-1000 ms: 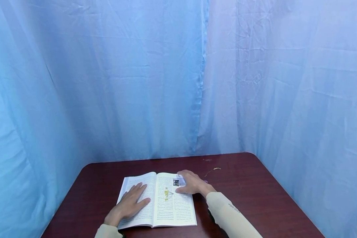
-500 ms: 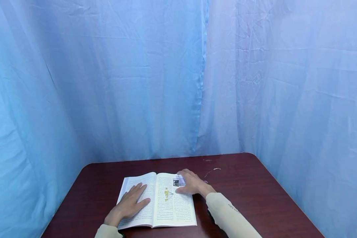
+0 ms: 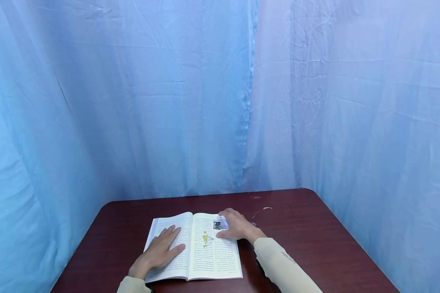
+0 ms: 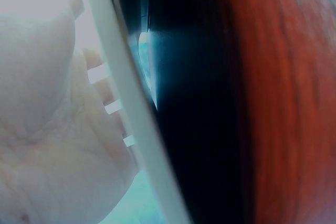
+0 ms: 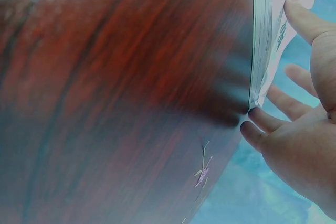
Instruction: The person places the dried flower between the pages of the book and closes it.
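Observation:
An open book (image 3: 220,260) lies on the dark red table, its printed pages facing up. My left hand (image 3: 163,249) rests with spread fingers on the left page; the left wrist view catches its palm close over the book's edge (image 4: 137,129). A small pressed yellow flower (image 3: 205,236) lies on the right page near the fold. At that page's upper outer corner, my right hand (image 3: 236,225) rests with thumb and fingers apart. In the right wrist view its thumb is on the page and fingertips sit at the page edges (image 5: 260,40).
Beyond the right hand, a small purple flower sprig (image 5: 203,174) lies on the table (image 3: 300,244). A thin dried sprig (image 3: 267,208) lies farther back. Blue curtains (image 3: 190,101) hang behind the table and on both sides.

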### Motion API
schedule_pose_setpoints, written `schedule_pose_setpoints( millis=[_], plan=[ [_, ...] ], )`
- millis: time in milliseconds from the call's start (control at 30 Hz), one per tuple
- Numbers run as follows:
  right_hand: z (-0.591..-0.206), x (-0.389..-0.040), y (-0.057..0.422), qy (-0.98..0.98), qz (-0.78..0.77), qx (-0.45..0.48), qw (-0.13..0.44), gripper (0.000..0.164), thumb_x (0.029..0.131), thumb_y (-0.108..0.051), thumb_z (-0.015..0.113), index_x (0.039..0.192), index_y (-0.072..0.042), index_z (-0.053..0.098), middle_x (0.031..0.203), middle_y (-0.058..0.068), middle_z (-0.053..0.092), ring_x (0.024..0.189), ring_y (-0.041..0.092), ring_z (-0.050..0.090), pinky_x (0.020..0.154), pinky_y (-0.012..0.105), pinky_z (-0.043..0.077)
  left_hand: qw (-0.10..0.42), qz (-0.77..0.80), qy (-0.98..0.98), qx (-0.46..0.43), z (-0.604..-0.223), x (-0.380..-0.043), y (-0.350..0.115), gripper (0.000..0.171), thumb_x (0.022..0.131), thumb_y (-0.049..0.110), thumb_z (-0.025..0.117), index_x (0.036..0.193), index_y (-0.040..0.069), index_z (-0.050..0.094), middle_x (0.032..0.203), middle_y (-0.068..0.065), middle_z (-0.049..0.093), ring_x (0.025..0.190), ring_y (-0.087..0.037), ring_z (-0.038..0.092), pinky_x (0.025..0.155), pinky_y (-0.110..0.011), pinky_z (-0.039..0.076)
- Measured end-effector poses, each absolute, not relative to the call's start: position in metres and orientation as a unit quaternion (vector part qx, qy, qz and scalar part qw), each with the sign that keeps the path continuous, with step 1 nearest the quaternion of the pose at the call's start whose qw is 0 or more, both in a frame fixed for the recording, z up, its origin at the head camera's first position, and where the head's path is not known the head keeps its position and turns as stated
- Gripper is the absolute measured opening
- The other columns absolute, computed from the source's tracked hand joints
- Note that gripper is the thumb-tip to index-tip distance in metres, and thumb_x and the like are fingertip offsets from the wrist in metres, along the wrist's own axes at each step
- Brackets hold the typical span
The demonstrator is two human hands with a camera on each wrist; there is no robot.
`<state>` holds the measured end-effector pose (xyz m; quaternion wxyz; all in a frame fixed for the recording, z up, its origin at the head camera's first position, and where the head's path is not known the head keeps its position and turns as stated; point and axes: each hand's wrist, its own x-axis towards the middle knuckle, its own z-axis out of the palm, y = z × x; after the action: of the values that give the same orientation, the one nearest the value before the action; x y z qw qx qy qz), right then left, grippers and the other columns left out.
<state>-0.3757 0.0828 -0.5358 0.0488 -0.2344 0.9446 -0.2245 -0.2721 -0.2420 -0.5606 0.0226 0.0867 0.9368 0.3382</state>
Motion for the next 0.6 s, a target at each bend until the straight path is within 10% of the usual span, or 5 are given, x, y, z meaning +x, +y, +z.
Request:
schedule_pose_setpoints(
  millis=[300,600],
  plan=[
    [-0.5354,-0.3757,0.0817,0.937,-0.230,-0.261,0.012,0.090,0.094,-0.039,0.095,0.168,-0.010,0.051,0.153,0.015,0.055,0.125,0.028,0.061,0.112,0.054,0.057,0.026,0.337,0.938,0.080,-0.5585,-0.2708,-0.2408,0.085,0.108,0.061,0.068,0.170,0.008,0.049,0.182,-0.026,0.038,0.172,-0.056,0.025,0.135,-0.083,0.019],
    [-0.5329,-0.3798,0.0767,0.926,-0.267,-0.247,-0.100,0.058,0.106,-0.016,0.080,0.157,0.003,0.059,0.151,0.023,0.066,0.137,0.039,0.069,0.117,0.056,0.059,0.024,0.336,0.939,0.076,-0.5568,-0.2706,-0.2373,0.087,0.108,0.065,0.065,0.172,0.009,0.046,0.183,-0.027,0.035,0.173,-0.056,0.023,0.138,-0.082,0.015]
  ],
)
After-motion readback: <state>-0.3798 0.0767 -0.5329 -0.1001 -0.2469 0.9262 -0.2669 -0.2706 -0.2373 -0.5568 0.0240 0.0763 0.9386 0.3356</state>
